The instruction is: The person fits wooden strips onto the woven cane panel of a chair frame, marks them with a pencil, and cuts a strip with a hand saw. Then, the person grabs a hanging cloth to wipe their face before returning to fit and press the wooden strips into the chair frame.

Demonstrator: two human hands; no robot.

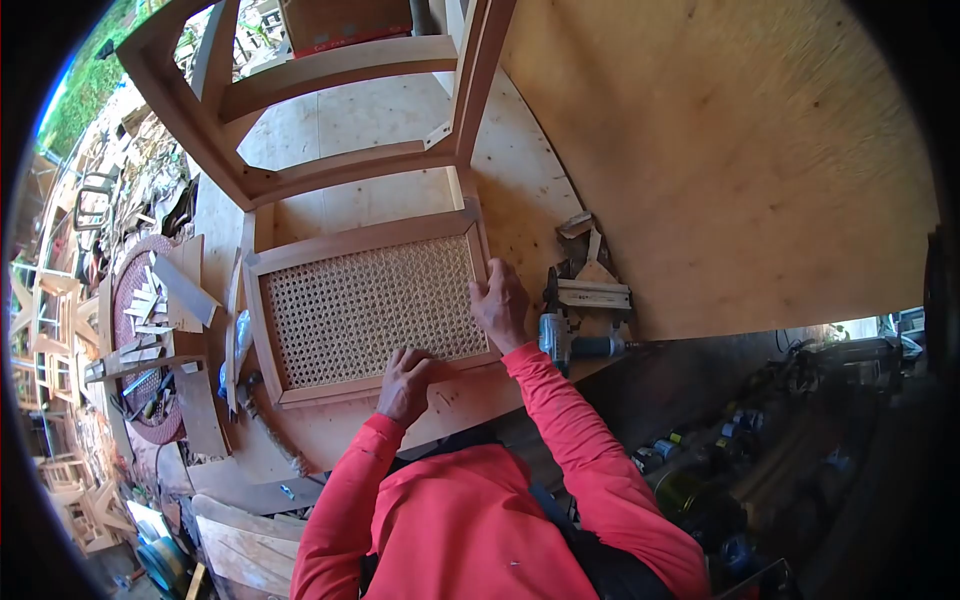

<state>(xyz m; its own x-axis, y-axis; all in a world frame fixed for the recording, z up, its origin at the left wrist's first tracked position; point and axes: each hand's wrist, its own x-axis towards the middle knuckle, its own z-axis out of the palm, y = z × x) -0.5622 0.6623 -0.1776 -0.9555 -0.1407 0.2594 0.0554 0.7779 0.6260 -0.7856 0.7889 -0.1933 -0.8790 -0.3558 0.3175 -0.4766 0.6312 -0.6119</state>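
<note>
A wooden frame with a woven cane panel [370,305] lies on the plywood worktable, up against a wooden chair frame [340,75]. My left hand [405,385] rests on the panel's near rail, its fingers bent over the edge of the cane. At the panel's right rail is my right hand [500,305], thumb and fingers around the rail near the corner. Just right of that hand sits a pneumatic nail gun [557,335]. A hammer [270,430] lies near the panel's lower left corner.
Wood offcuts [595,285] lie beyond the nail gun. A large plywood sheet [720,160] stands at the right. On the left, a round woven seat [150,300] holds wood pieces and tools. Cans [690,500] are on the floor at lower right.
</note>
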